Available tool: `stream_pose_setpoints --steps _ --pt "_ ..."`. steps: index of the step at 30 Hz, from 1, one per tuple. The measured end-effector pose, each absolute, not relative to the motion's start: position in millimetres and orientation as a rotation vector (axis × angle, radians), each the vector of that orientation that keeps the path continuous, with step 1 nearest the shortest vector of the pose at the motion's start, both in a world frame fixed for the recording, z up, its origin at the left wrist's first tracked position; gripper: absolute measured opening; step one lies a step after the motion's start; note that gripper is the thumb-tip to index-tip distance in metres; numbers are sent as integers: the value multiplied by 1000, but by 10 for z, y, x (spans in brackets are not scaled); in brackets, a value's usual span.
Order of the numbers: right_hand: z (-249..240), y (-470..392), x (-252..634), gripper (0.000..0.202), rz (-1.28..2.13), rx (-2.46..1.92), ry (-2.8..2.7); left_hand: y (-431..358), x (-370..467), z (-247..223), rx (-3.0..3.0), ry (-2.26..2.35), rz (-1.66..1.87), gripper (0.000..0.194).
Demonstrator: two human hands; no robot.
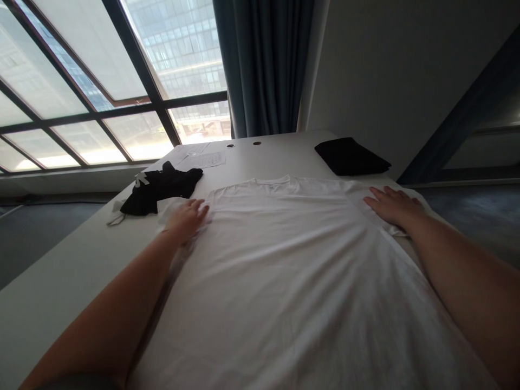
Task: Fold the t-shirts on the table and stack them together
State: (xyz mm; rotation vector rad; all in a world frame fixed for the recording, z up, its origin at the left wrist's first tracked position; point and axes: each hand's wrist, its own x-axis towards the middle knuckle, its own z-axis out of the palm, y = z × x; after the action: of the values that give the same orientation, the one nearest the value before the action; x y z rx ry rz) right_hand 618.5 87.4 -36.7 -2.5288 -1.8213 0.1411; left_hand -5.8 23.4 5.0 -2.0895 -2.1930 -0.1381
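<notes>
A white T-shirt (284, 260) lies spread over the white table (73, 271), its collar toward the far end and its lower part near me. My left hand (187, 219) rests open on the shirt's left sleeve area, fingers pointing away from me. On the opposite sleeve lies my right hand (392, 206), open and palm down with its fingers spread. Neither hand is closed round the cloth. Some creases run across the middle of the shirt.
Beyond my left hand is a crumpled black cloth (162, 187) with a white print. A folded black cloth (351, 157) sits at the far right. Papers (203, 160) lie near the far left edge. Behind the table hangs a blue curtain (268, 70) beside windows.
</notes>
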Motion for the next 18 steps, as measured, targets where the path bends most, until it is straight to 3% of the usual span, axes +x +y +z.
stream_pose_setpoints --steps 4,10,15,18 --pt "-393 910 6197 80 179 -2535 -1797 316 52 -170 -2173 -2308 82 66" --pt "-354 881 6267 81 185 -2629 -1576 401 -238 -213 -2047 -2362 135 69" --pt "-252 832 6006 75 -78 -2414 -1863 421 -231 -176 -2021 -2288 -84 68" --pt "-237 809 5707 71 35 -2154 -2185 467 -227 -193 -2169 -2140 -298 67"
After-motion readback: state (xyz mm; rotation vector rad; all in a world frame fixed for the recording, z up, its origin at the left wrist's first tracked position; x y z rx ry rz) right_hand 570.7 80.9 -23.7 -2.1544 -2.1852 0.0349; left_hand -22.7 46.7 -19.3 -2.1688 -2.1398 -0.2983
